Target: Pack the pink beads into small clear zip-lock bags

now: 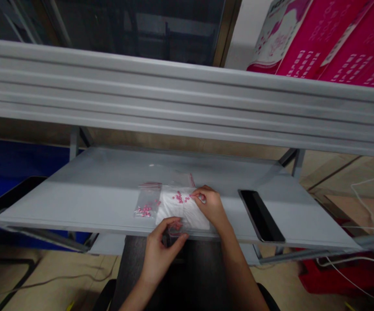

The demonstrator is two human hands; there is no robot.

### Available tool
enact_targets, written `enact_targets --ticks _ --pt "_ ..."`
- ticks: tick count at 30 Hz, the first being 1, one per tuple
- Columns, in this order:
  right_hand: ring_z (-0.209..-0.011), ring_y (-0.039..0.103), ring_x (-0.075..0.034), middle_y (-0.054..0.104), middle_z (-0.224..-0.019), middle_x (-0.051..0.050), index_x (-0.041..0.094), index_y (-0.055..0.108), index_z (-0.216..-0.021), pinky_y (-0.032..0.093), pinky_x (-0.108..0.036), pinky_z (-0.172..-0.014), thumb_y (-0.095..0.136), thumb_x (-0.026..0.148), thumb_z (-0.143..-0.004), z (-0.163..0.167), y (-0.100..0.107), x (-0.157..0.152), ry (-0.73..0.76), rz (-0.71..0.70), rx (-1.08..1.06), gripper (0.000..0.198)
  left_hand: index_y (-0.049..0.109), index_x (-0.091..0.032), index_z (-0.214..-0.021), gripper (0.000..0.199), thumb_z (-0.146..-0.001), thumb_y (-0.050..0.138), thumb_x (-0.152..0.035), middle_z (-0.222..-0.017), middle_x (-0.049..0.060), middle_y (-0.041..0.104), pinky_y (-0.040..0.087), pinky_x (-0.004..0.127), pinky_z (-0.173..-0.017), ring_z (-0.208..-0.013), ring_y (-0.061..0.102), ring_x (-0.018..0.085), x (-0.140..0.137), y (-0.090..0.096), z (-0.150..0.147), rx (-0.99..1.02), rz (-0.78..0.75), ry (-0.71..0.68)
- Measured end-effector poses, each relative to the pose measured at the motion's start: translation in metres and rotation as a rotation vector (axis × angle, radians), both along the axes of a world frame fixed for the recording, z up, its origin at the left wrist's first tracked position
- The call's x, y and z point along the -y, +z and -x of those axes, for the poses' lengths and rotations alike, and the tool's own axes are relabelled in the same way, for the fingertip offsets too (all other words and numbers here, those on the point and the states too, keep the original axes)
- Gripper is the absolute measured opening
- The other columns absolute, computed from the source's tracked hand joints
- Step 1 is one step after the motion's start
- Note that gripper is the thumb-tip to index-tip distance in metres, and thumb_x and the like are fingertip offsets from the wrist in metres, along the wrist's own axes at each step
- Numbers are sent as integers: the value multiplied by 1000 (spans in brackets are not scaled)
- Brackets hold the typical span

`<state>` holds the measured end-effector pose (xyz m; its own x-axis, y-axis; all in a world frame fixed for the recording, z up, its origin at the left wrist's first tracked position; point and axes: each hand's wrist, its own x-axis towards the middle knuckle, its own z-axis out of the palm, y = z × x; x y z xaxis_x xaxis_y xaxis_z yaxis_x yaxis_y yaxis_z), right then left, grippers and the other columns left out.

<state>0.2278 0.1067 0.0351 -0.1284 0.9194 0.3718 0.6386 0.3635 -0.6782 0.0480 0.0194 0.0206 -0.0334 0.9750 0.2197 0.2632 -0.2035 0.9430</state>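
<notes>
My left hand [156, 252] curls at the shelf's front edge, its fingers and thumb around a small clear zip bag [175, 230] with pink in it. Over a white sheet [193, 219], which looks like tissue or cloth, my right hand [210, 205] pinches thumb and forefinger together on a small pink bead [191, 195]. Several loose pink beads [179, 198] lie on the sheet just left of those fingertips. Left of the sheet rests another clear zip bag [145, 199] with pink beads inside. A further clear bag with a red seal [191, 179] lies behind the sheet.
Everything lies on a grey shelf [102, 185]. A black phone or tablet [261, 216] is at the right. Across the back runs a raised grey ledge [174, 99], with pink boxes [322, 47] above it at the right. A dark device [18, 192] sits at the far left.
</notes>
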Motion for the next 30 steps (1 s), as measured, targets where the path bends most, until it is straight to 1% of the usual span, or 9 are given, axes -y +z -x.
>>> enact_targets --ticks 2,4,7,9,12,14,20,25,30 --pt "-71 60 -15 67 -78 -3 17 71 -80 46 -25 -68 66 11 -81 4 17 18 78 5 -30 8 69 -19 -98 26 -73 70 -29 -87 5 75 57 34 -77 -80 71 22 0 0 0 7 8 -5" --pt "-75 62 -15 67 -79 -1 19 72 -80 45 -24 -69 68 15 -82 9 33 35 232 46 -64 6 69 -19 -98 26 -74 70 -29 -88 5 75 56 33 -78 -82 71 21 0 -1 1 10 8 -13" --pt "-76 61 -15 67 -79 -1 21 74 -82 45 -24 -70 69 16 -82 14 43 48 377 125 -108 7 68 -19 -99 26 -75 69 -29 -91 5 75 56 32 -78 -85 71 22 0 -1 1 2 1 -25" --pt "-73 61 -14 68 -78 -1 21 74 -82 45 -23 -66 68 16 -82 13 36 43 314 120 -110 7 68 -19 -100 27 -75 70 -29 -91 4 75 56 32 -78 -85 71 22 0 -2 1 -5 7 -23" --pt "-64 58 -14 67 -74 -3 18 73 -79 44 -23 -60 64 14 -81 7 14 22 74 59 -80 9 68 -19 -100 27 -75 70 -30 -88 4 75 56 33 -78 -83 71 22 0 -2 1 -7 21 -17" --pt "-62 56 -15 66 -72 -4 16 72 -79 44 -25 -62 62 10 -78 3 -2 6 -23 37 -56 12 68 -19 -99 27 -74 70 -30 -88 5 75 56 34 -78 -83 71 22 1 -2 1 -6 22 -16" --pt "-63 56 -15 65 -71 -4 17 69 -69 44 -26 -67 62 8 -73 4 -25 -14 -101 17 -20 12 69 -19 -97 26 -74 69 -30 -86 4 75 57 34 -77 -80 71 21 1 0 1 -16 6 -8" --pt "-65 57 -16 64 -70 -5 15 68 -68 44 -26 -66 61 5 -75 7 -15 -7 -90 43 -63 15 69 -19 -98 26 -74 69 -30 -87 5 76 57 33 -77 -81 71 22 0 0 1 -11 14 -6" --pt "-64 59 -12 68 -75 -1 18 73 -80 44 -21 -59 69 16 -80 11 23 28 160 125 -138 5 68 -19 -100 27 -75 69 -29 -89 4 75 55 33 -78 -83 71 21 -1 -2 0 -7 30 -14"
